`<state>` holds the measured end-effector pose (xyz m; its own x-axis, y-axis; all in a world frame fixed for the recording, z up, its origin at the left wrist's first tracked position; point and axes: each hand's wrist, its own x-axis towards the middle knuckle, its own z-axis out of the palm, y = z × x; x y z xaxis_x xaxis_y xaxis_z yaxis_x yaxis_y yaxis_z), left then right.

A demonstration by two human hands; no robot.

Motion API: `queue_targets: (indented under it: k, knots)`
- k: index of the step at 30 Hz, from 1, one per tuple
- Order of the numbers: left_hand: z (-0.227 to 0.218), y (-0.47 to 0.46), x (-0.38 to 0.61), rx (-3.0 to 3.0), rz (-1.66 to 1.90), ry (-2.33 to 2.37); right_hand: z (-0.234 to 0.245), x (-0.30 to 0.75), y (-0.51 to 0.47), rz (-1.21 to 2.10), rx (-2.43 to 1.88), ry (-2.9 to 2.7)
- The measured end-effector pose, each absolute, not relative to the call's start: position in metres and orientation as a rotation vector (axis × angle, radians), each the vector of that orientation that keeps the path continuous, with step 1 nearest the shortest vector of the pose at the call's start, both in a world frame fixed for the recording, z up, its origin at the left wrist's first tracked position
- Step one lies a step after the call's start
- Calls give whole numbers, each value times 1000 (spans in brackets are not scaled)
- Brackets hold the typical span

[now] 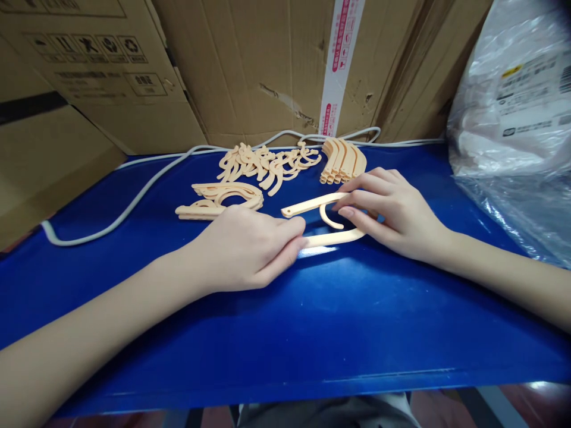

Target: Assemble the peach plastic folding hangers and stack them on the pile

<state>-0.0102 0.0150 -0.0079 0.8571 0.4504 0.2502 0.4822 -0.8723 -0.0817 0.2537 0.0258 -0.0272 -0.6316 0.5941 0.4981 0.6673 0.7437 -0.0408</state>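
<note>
Both hands hold one beige folding clothes hanger [332, 239] just above the blue surface. My left hand [250, 245] is closed, thumb and forefinger pinching the end of the lower arm. At the other end, the fingers of my right hand [392, 211] wrap round the bend where the two arms meet. The upper arm points left with a small hole at its tip, and the curved hook lies between the arms. Right behind my left hand is a stack of folded hangers [227, 195]. My right fingers cover the joint.
Loose beige hooks [263, 163] lie heaped at the back, beside a neat stack of curved hanger arms [342, 159]. A white cable [147, 199] runs along the rear and left. Cardboard boxes [267, 59] stand behind the blue table [312, 333]. Clear plastic bags [513, 119] bulge at right.
</note>
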Motion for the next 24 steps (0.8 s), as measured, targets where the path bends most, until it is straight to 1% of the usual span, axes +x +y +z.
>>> queue_targets:
  k: [7, 14, 18, 24]
  knots:
    - [-8, 11, -6, -2830, -272, -534, -28, 254, 25, -188, -926, -2492]
    - [-8, 11, -3, -2671, -366, -350, -31, 254, 26, -174, -912, -2504]
    - [-7, 10, -3, -2651, -425, -315, -31, 252, 26, -184, -926, -2509]
    - [-9, 14, -4, -2674, -405, -324, -32, 251, 26, -166, -1012, -2482]
